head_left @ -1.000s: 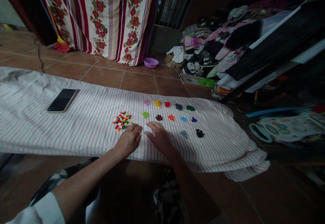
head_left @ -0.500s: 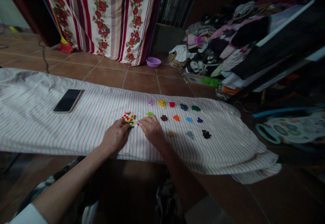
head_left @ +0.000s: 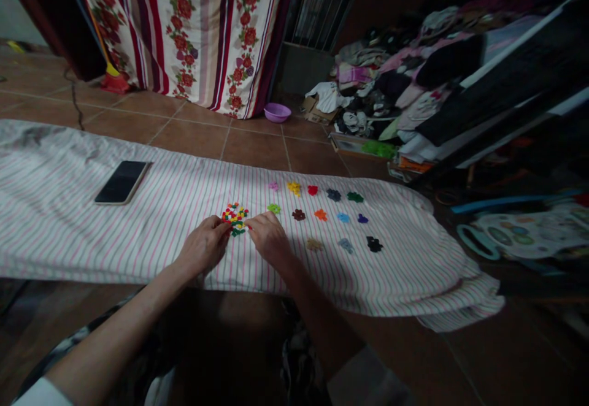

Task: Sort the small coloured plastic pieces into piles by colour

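Note:
A mixed pile of tiny coloured pieces (head_left: 235, 214), red, yellow, green, white and orange, lies on the striped cloth (head_left: 175, 234). At its left edge my left hand (head_left: 205, 245) rests with fingers bent and pressed together. My right hand (head_left: 270, 238) is on the other side, thumb and fingertips pinched close to the pile. Whatever sits between either hand's fingertips is too small to make out. Right of the pile are sorted one-colour heaps, among them lime green (head_left: 274, 208), brown (head_left: 299, 214), tan (head_left: 315, 245), yellow (head_left: 294, 188) and black (head_left: 374, 244).
A phone (head_left: 122, 183) lies on the cloth to the left. Beyond the table, a purple basin (head_left: 277, 112) stands on the tiled floor by a floral curtain (head_left: 207, 38). Piled clothes (head_left: 368, 81) fill the back right, and a pale plastic item (head_left: 529, 228) is at far right.
My right hand has shifted slightly down and left beside the pile. The mixed pieces look a little rearranged, and the view has moved slightly.

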